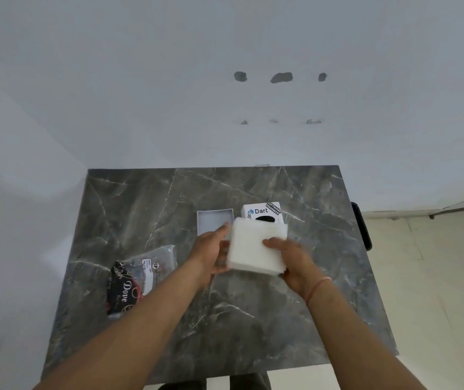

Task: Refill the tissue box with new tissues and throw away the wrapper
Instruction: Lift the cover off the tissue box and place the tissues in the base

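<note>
two bare forearms reach in from the bottom edge over a dark grey marbled bench (225,319) and meet above its middle. between them sits a thick white stack of tissues (256,249), held up off the surface and tilted a little. the left hand (211,254) cups the stack's left edge with its palm turned inward and its fingers stretched forward, loosely closed against the side of the stack. the right hand (290,260) grips the stack's right side, thumb on top and the other fingers hidden beneath; a thin reddish thread (316,288) circles that wrist. just beyond the stack, and partly covered by it, stands the white tissue box cover (261,212) printed with "dart" and a slanted black sticker, its dark oval opening half hidden behind the top edge of the tissues. just beside it on the left lies the open white tray of the box (214,218), its near right corner blocked by the left hand's fingertips. well apart, toward the left side of the bench, the crumpled wrapper (138,280) lies flat, part clear plastic with a white label and part black with the word "dove" in pale script. a dark chair back (361,226) shows just past the bench's right edge, over a pale tiled floor (436,277). behind the bench rises a white wall (169,80) with three dark gouged patches (281,77) in a row.
</note>
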